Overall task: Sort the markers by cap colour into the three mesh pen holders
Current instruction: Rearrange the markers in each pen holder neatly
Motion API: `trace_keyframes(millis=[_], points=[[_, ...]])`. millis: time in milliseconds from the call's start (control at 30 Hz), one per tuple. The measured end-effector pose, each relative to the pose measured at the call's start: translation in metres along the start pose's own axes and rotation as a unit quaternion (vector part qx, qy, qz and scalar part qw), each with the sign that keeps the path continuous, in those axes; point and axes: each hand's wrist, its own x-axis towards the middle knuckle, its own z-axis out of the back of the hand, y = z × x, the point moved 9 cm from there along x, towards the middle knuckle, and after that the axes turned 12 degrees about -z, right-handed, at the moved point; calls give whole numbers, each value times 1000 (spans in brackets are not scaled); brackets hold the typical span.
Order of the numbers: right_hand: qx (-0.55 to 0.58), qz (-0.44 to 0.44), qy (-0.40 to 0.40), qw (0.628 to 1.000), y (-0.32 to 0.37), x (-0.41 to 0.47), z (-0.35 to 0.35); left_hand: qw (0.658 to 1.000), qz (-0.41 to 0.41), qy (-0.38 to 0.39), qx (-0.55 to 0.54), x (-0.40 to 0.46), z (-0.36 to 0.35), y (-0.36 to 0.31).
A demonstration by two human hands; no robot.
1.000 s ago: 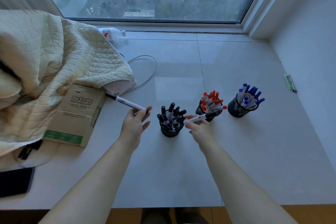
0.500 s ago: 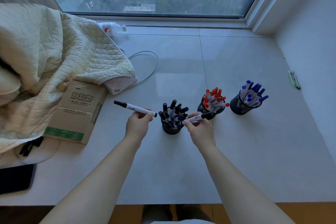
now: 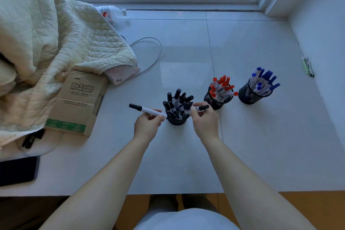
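Head camera, looking down on the pale bench (image 3: 261, 136): three mesh holders stand in a row. The left holder (image 3: 176, 120) bristles with black-capped markers, the middle holder (image 3: 216, 101) carries red caps, the right holder (image 3: 251, 95) blue caps.

Left hand (image 3: 147, 127) sits just left of the black-cap holder, fingers curled round the white barrel of a black-capped marker (image 3: 147, 110); the marker lies near level, cap pointing out to the left, its bare end close to the holder's rim.

Right hand (image 3: 204, 120) is just right of that same holder, fingers pinching a second black-capped marker (image 3: 198, 108), cap aimed right toward the red-cap holder, the other end over the black bunch.

Off to the left: a quilted blanket (image 3: 56, 43) draped over a cardboard box (image 3: 78, 102), a dark phone (image 3: 17, 171) at the bench's near edge, a grey cable (image 3: 155, 43) looping behind. By the right wall, a few loose pens (image 3: 308, 66).
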Motion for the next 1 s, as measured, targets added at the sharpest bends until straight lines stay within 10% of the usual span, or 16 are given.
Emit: trace_keyframes(millis=[1000], points=[[-132,135,-40,981,3,0,-12,999,-14,-35,24,3,-18,-7]])
